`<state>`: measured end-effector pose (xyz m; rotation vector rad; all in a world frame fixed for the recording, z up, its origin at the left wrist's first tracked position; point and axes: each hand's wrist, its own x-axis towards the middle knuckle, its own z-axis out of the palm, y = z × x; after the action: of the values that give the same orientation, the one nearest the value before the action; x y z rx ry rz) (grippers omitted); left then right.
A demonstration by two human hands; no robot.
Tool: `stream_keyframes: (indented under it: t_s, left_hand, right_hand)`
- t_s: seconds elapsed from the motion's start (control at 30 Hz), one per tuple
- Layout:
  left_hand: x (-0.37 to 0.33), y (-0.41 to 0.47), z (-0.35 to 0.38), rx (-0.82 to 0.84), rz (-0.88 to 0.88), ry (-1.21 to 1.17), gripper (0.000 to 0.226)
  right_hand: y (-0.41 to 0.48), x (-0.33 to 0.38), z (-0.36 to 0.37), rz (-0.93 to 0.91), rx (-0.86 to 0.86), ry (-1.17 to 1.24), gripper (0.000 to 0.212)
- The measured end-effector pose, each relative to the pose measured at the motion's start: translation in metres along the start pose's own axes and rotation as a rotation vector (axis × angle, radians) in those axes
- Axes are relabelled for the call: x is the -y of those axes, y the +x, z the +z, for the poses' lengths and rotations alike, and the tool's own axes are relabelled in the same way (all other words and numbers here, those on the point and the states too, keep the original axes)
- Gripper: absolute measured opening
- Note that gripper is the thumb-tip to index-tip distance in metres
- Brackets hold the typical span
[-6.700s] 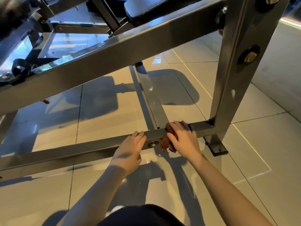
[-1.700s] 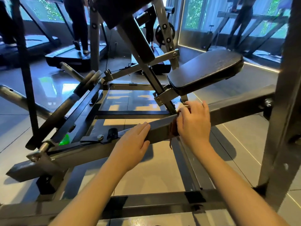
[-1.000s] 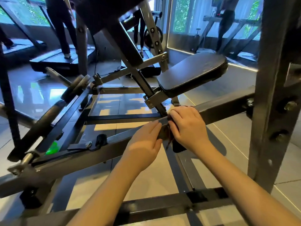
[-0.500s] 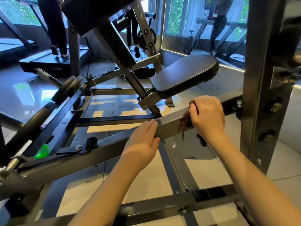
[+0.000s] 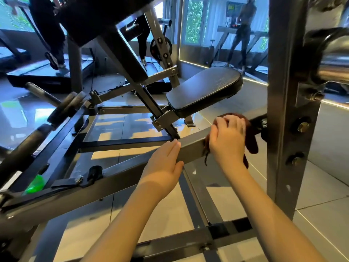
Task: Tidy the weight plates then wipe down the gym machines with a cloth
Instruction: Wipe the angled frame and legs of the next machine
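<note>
- The right hand (image 5: 228,137) curled over the dark red cloth (image 5: 250,141), pressing it on the sloping beam's (image 5: 190,148) upper end, with little room before the upright post (image 5: 283,157).
- The left hand (image 5: 164,163) lay lower on the beam, fingers straight and together.
- The cloth's tail hung below the beam's edge, seemingly loose.

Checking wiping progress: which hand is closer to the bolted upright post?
Right. The right hand, pressing the cloth on the sloping bar, is close to the post; the left hand rests lower down the bar.
</note>
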<state>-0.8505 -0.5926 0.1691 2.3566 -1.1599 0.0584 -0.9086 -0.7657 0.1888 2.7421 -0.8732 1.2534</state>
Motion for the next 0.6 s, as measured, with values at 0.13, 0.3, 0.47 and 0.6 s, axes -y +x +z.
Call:
stream_keyframes:
  t_s: [0.13,0.3,0.47,0.6]
  left_hand:
    - [0.001,0.001,-0.001,0.007,0.005,-0.007,0.058]
    - [-0.001,-0.001,0.0,-0.011,-0.004,-0.006,0.058]
    - [0.0,0.0,-0.001,0.005,-0.009,-0.008,0.058]
    - [0.001,-0.001,-0.002,0.018,-0.009,0.004,0.059]
  right_hand:
    - [0.005,-0.022,-0.007,-0.205,0.066,-0.051,0.045]
    - [0.002,-0.001,0.001,-0.054,0.024,0.023,0.037]
    - [0.003,-0.014,-0.006,-0.325,0.07,-0.088,0.036]
    - [0.009,-0.01,-0.004,-0.068,0.058,-0.072,0.033]
